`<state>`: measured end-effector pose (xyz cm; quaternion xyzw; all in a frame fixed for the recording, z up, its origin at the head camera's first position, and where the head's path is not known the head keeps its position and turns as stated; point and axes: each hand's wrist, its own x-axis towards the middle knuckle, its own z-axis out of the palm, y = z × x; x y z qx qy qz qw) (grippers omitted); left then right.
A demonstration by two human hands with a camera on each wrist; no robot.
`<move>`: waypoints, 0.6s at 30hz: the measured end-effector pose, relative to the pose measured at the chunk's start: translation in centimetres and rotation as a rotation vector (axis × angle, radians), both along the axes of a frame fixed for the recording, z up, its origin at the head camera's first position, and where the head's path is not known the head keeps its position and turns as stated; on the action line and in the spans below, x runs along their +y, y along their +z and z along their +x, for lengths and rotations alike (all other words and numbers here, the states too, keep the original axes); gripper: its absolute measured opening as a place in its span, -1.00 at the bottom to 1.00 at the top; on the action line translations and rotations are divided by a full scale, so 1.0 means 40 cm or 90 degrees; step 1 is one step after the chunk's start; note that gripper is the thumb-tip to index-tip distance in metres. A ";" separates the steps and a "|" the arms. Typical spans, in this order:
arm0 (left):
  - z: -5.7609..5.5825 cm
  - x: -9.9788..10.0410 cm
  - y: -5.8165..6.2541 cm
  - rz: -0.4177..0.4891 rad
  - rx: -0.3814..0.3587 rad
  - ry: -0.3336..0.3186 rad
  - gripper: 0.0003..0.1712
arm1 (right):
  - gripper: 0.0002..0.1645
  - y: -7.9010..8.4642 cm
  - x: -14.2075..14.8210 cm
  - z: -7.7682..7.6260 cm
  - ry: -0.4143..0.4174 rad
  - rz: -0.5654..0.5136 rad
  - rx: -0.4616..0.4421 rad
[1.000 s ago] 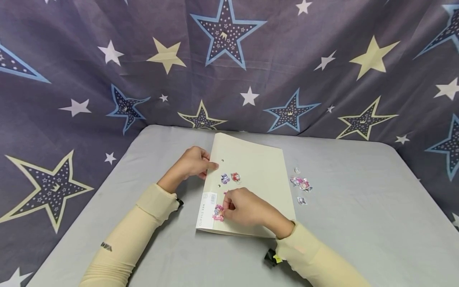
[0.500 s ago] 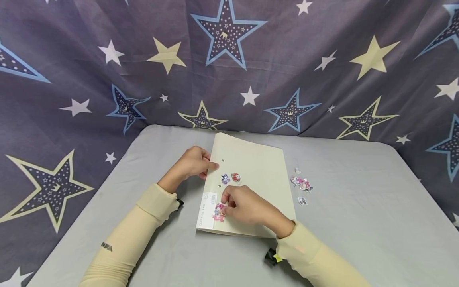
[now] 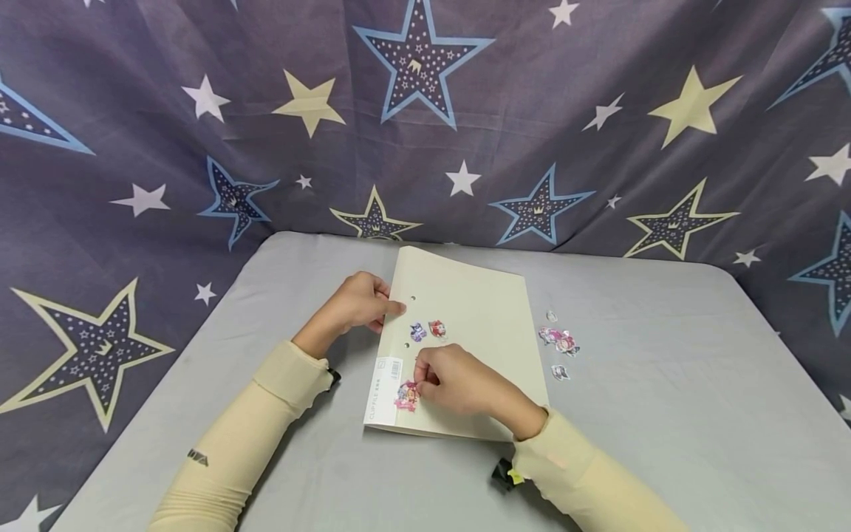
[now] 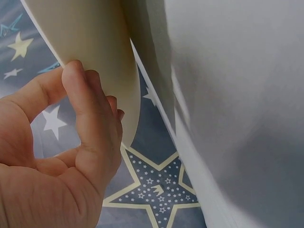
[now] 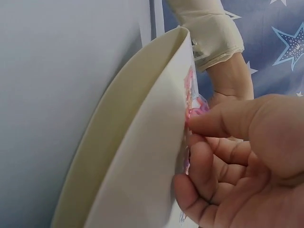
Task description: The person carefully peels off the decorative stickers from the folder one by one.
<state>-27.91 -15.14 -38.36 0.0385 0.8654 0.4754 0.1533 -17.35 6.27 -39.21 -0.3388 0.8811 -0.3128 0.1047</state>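
**Right hand** [image 3: 459,380]: closed to a fingertip pinch, thumb and index brought together, remaining fingers curled toward the palm. The pinch appears to have hold of the edge of a pink cut-out [image 3: 405,397]. This piece is located at the lower left of the clip file [image 3: 488,314], just right of the white label [image 3: 377,403].

**Left hand** [image 3: 361,298]: grips the left edge of the clip file, thumb laid over the front cover.

**Step in hand (judged):** fingertip work on the pink cut-out at the cover surface, with the left hand steadying the clip file. The next move calls for a firm left grip, because the cover is bowed and gapes at its near edge, and for light right-hand pressure to avoid creasing or skewing the piece.

**Outward:** a purple cut-out [image 3: 417,332] and a red cut-out [image 3: 436,329] sit side by side on the cover, beyond the right hand. On the gray table [image 3: 671,399], right of the clip file, a pink cluster [image 3: 560,340] lies between a small pale cut-out [image 3: 551,316] and a gray-and-white cut-out [image 3: 560,372].

**Visibility limits:** the right hand masks part of the cover near the pinch. The right wrist view shows the cover nearly edge-on, so contact between piece and cover cannot be verified. The left wrist view shows no cut-outs. Pieces in the pink cluster overlap and cannot be counted.
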 end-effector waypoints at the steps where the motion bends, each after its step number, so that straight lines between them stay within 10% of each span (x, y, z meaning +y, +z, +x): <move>1: 0.000 0.001 0.000 0.003 -0.001 -0.001 -0.74 | -0.82 -0.002 0.000 0.000 0.003 0.001 0.010; 18: 0.005 0.003 0.004 -0.010 0.005 -0.002 -0.72 | -0.77 0.007 0.000 0.008 0.039 0.028 0.060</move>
